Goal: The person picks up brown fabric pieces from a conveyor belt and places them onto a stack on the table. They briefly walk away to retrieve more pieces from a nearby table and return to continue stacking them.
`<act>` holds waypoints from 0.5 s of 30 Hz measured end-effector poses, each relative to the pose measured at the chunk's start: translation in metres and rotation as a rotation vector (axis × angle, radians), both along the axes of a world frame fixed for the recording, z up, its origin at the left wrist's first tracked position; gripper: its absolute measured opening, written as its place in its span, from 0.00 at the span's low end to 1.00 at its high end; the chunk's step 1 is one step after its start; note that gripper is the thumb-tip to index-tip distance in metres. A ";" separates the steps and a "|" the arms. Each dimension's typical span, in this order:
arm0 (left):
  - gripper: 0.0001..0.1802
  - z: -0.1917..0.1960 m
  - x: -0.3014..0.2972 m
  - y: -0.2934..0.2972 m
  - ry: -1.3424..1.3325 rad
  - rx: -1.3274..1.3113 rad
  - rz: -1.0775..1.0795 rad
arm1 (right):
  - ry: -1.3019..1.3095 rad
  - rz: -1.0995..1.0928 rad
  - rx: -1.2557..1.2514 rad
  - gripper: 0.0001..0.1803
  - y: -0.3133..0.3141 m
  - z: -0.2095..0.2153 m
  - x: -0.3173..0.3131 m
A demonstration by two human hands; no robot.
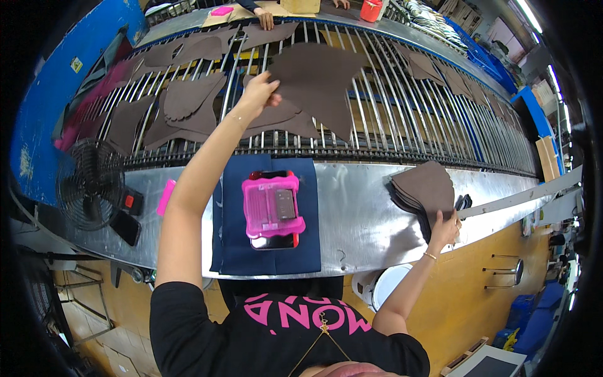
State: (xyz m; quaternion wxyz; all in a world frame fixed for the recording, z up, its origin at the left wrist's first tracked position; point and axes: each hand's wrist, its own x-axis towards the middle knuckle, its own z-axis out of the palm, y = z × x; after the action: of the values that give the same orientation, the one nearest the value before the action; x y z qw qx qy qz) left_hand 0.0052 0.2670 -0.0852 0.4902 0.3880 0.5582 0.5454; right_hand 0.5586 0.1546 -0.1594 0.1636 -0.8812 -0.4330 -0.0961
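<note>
Held up over the metal roller conveyor (402, 107) is a dark brown cut sheet piece (320, 78) with a curved outline. My left hand (259, 95), arm stretched forward, pinches its left edge. Several like pieces lie flat below and to the left, among them a scalloped brown piece (193, 97). At the right of the steel table, my right hand (445, 229) grips the near edge of a fanned stack of brown pieces (427, 185). The right thumb and fingers are partly hidden by the stack.
A pink tray-like object (270, 204) lies on a dark blue cloth (232, 251) between my arms. To the left stand a black wire-caged fan (91, 182) and a phone-like black object (125, 227). Across the conveyor, another person's hand (265, 20) touches a brown piece.
</note>
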 end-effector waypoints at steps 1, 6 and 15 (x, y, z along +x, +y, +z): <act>0.31 -0.018 -0.015 0.007 -0.021 -0.059 0.099 | 0.015 -0.047 -0.011 0.29 -0.003 -0.006 0.003; 0.34 -0.097 -0.063 0.037 -0.181 -0.184 0.240 | 0.038 -0.105 -0.071 0.28 -0.012 -0.036 0.030; 0.33 -0.125 -0.065 0.037 0.395 -0.285 0.422 | 0.012 -0.136 -0.066 0.28 -0.009 -0.015 0.019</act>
State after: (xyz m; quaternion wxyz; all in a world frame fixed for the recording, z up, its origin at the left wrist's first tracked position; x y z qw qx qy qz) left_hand -0.0599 0.3038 -0.2102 0.2978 0.2898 0.7815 0.4654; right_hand 0.5775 0.1457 -0.1745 0.1299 -0.9142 -0.3739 -0.0874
